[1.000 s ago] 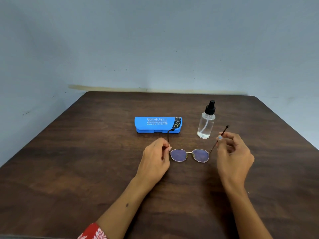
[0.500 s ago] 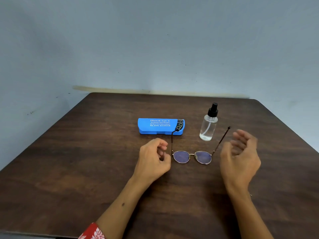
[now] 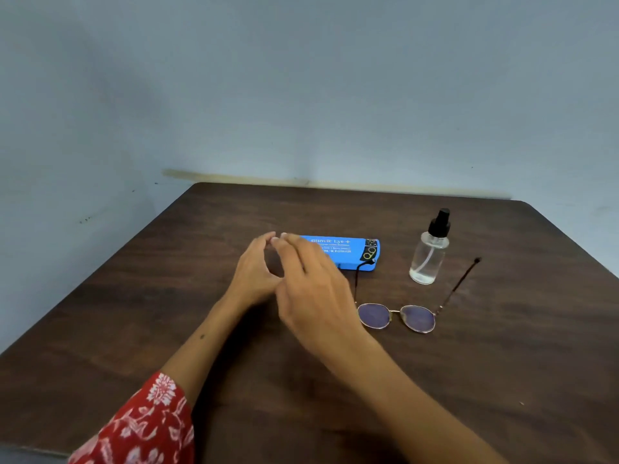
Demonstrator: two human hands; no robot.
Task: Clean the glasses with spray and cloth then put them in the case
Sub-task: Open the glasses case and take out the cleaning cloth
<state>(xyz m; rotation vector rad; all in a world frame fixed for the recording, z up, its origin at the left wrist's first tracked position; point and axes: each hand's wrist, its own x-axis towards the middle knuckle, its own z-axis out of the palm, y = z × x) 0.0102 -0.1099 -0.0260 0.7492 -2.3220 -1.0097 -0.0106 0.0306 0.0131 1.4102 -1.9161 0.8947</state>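
Round metal-framed glasses (image 3: pixel 397 317) lie on the dark wooden table (image 3: pixel 502 363), temples unfolded and pointing away from me. A blue closed glasses case (image 3: pixel 348 252) lies behind them, its left end hidden by my fingers. A clear spray bottle (image 3: pixel 429 251) with a black nozzle stands upright to the right of the case. My left hand (image 3: pixel 254 271) and my right hand (image 3: pixel 315 289) are close together, left of the glasses, fingertips at the case's left end. Both hands hold nothing, fingers loosely apart. No cloth is visible.
A pale blue-grey wall rises behind the table's far edge. My red floral sleeve (image 3: pixel 147 423) shows at the lower left.
Both hands let go of the glasses' temples. My right hand swung left across the glasses and my left hand rose; both now meet at the case's left end. The glasses rest on the table.
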